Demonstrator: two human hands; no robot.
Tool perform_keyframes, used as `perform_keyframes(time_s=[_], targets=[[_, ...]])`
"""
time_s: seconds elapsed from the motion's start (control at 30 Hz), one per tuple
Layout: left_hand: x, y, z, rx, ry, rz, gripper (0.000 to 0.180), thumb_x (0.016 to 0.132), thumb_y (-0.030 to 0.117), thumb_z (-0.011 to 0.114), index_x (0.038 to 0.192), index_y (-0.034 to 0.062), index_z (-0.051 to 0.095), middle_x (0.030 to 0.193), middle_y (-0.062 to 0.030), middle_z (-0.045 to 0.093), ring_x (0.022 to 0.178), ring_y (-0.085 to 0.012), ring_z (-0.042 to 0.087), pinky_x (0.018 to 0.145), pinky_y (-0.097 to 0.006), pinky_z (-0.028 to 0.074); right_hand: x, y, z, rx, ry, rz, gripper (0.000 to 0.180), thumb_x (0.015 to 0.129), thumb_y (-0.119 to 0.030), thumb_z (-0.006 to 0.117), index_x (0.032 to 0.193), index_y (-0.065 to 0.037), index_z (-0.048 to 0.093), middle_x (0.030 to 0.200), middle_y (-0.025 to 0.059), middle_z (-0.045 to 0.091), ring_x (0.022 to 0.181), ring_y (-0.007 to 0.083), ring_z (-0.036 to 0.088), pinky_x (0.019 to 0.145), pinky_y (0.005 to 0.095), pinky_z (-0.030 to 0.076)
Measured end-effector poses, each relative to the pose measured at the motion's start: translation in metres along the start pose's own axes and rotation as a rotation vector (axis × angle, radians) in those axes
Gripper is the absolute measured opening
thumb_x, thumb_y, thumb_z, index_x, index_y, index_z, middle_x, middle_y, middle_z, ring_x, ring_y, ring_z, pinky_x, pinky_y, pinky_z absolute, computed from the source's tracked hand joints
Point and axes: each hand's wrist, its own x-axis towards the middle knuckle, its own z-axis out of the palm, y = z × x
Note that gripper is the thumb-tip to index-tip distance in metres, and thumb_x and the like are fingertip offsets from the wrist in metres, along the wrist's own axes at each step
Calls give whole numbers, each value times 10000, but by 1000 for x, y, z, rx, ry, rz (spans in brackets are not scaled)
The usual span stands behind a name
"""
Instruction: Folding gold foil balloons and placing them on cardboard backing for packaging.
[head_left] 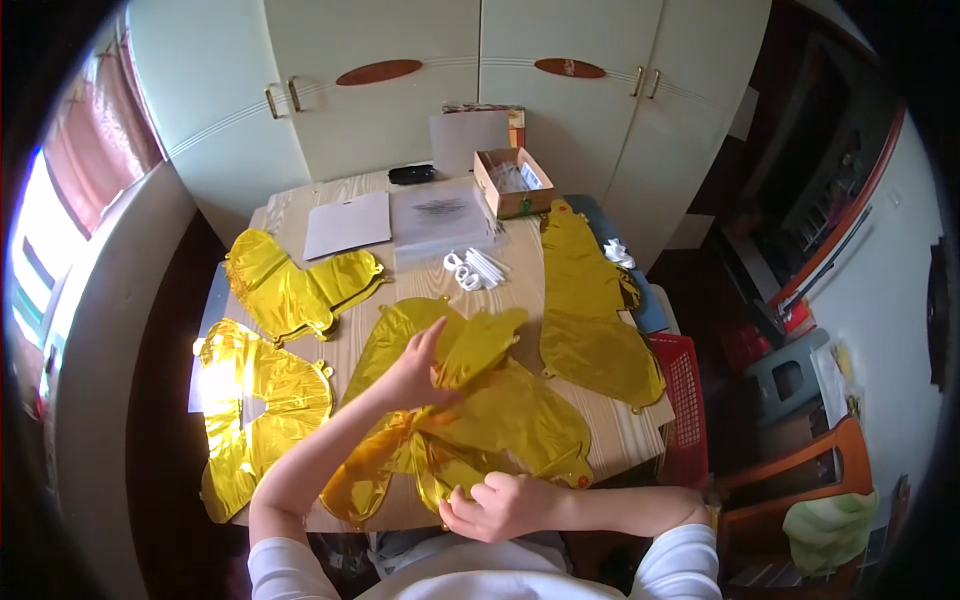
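A large uninflated gold foil balloon (530, 410) lies crumpled and partly folded at the near middle of the table. Over its upper left part is my left hand (408, 375), thumb and fingers spread, beside a raised fold of the foil. At the table's near edge my right hand (503, 507) is closed, its thumb and fingers pinching the balloon's lower edge. More flat gold foil balloons lie around: one at the upper left (300, 288), one at the lower left (265, 400) in bright glare, and one on the right (590, 310).
White ribbon rolls (462, 272) and white sticks (486, 266) lie mid-table. Behind them are a grey sheet (347, 226), a clear plastic bag (440, 222), a black tray (411, 175) and a wooden box (513, 182). A red basket (684, 415) and an orange chair (800, 470) stand right.
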Motion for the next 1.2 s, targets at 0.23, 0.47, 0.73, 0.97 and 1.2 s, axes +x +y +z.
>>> perform_keyframes(time_s=[0.23, 0.47, 0.73, 0.97, 1.2], targets=[[-19, 11, 17, 517, 106, 31, 792, 786, 255, 721, 1462, 113, 334, 1257, -184, 530, 1110, -366, 561, 895, -469, 517, -3, -32, 26, 102, -22, -3, 218, 787, -196, 611, 982, -117, 666, 838, -33, 574, 557, 62, 464, 483, 211, 322], [-11, -14, 12, 537, 305, 107, 342, 787, 366, 710, 964, 83, 634, 896, -92, 620, 901, -286, 599, 784, -401, 518, -1, -37, 36, 106, -90, 40, 228, 774, -198, 600, 974, -119, 676, 733, -45, 530, 559, 73, 479, 471, 226, 313], [-19, -1, 28, 744, 228, 351, 323, 754, 394, 723, 863, 96, 661, 910, -40, 622, 873, -236, 605, 752, -355, 479, -1, -42, 39, 78, -165, 94, 229, 778, -199, 599, 977, -129, 687, 708, -53, 515, 574, 73, 492, 472, 230, 310], [-10, -26, 36, 693, 196, 338, 167, 736, 218, 683, 824, 85, 632, 865, -55, 610, 790, -233, 633, 675, -369, 519, -4, -53, 40, 131, -190, 130, 238, 775, -194, 600, 974, -91, 682, 751, -26, 551, 596, 99, 539, 502, 240, 388], [0, -37, 3, -36, 482, -83, 174, 837, 210, 662, 868, 41, 638, 888, -136, 658, 762, -341, 647, 693, -428, 528, -7, -60, 36, 45, -284, 233, 288, 772, -194, 593, 1025, -92, 686, 747, -22, 543, 588, 101, 528, 492, 246, 382]])
